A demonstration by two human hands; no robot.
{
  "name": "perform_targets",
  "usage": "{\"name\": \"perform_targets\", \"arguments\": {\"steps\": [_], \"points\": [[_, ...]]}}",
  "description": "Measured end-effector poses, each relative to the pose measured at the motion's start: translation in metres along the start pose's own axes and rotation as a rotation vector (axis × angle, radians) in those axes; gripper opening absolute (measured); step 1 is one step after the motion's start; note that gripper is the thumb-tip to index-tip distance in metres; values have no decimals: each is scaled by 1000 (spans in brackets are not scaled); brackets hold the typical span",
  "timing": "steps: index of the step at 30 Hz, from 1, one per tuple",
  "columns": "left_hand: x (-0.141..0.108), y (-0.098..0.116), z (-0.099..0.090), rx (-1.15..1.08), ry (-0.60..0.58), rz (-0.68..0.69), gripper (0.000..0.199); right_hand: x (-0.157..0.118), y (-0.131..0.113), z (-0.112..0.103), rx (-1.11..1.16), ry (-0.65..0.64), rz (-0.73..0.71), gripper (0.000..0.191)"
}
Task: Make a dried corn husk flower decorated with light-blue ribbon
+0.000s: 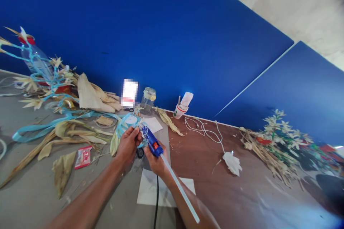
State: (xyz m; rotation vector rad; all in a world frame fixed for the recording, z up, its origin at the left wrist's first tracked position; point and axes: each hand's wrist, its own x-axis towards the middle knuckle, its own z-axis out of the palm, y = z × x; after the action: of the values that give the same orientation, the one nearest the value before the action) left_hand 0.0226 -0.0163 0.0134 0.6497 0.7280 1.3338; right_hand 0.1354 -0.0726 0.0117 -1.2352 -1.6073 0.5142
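A blue glue gun (152, 141) with a long pale glue stick (180, 189) out of its back is gripped by my right hand (157, 161). Its tip points up and left, close to the fingertips of my left hand (129, 145). Those fingers are pinched together on something small that I cannot make out. Just beyond them lies a roll of light blue ribbon (131, 120). The gun's black cord (157, 200) runs down across white paper (146, 188) under my right wrist.
Dried husks (94, 96) and a bottle (37, 61) with blue-wrapped stems stand at the left. A glass jar (147, 100), a paper cup (180, 110) and a white cable (204, 128) are along the blue partition (161, 35). White artificial flowers (285, 132) lie at the right.
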Motion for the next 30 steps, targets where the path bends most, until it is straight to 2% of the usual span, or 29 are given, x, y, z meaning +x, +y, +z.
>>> {"name": "perform_targets", "arguments": {"steps": [17,24,27,30], "points": [[-1,3,1,22,-7,-23,32,0,2,0,-13,-16,23,19],[7,-1,-7,-67,23,4,33,-1,5,-8,91,-3,80,19],[8,1,-7,-88,46,20,32,2,9,-15,-36,6,63,21],[8,3,-5,-53,77,60,27,7,16,-20,-377,21,91,20]]}}
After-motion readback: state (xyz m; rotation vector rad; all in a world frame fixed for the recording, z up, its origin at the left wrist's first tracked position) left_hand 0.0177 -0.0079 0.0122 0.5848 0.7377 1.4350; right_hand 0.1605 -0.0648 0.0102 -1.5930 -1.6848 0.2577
